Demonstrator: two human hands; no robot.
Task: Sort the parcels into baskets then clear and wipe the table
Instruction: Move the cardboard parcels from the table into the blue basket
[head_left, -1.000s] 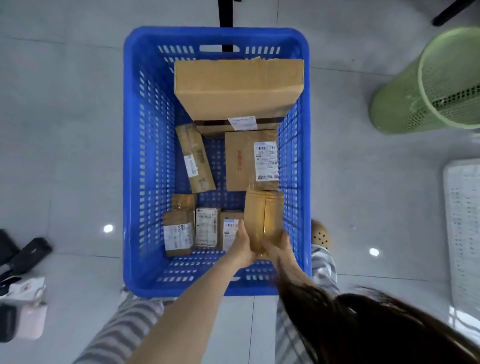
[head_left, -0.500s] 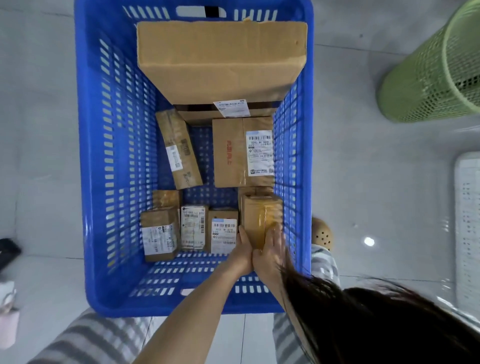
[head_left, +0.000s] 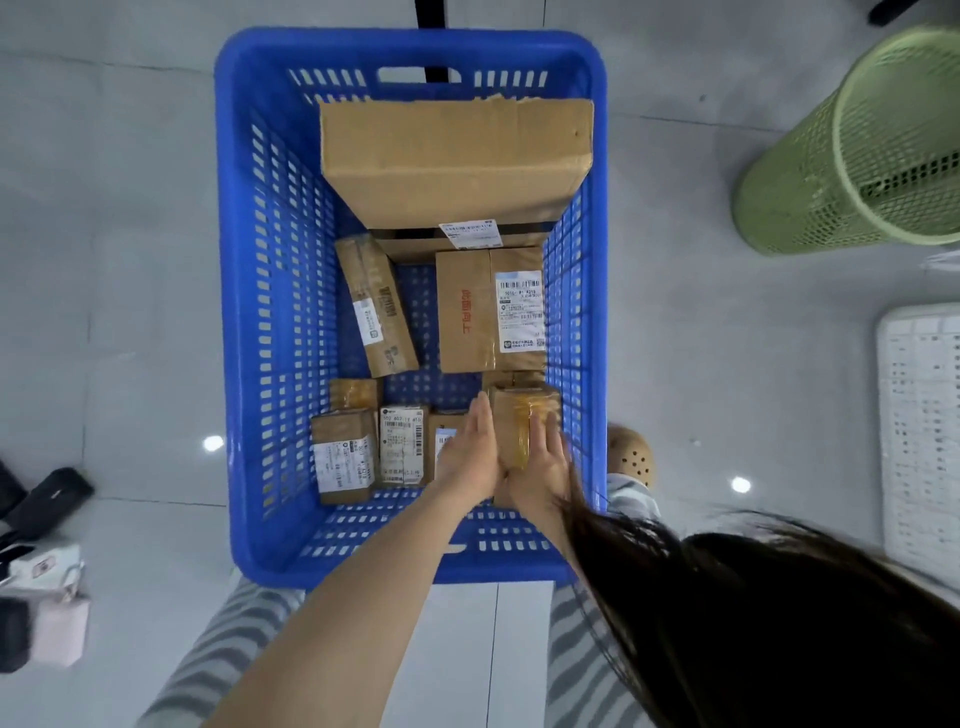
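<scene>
While the person bends over the blue perforated plastic basket (head_left: 228, 312) on the grey tiled floor, the head view shows both hands inside it at its near right corner, one on each side of a small tape-wrapped brown cardboard parcel (head_left: 519, 421). The left hand (head_left: 470, 452) lies flat against the parcel's left face, fingers straight. The right hand (head_left: 540, 467) lies along its right face, fingers also roughly straight (the thumbs are hidden). The parcel is pressed between the palms rather than clutched. That suits setting it down upright in the gap beside the row of small labelled boxes (head_left: 401, 441), probably to keep the row tight. Its glossy tape looks slippery, so even pressure from both sides seems wise.

Further in, a flat box with a white shipping label (head_left: 488, 312) and a long narrow parcel (head_left: 376, 306) lie on the slotted bottom. A large plain cardboard box (head_left: 452, 161) leans against the far wall. Outside, at the right, stands a green mesh bin (head_left: 852, 156).
</scene>
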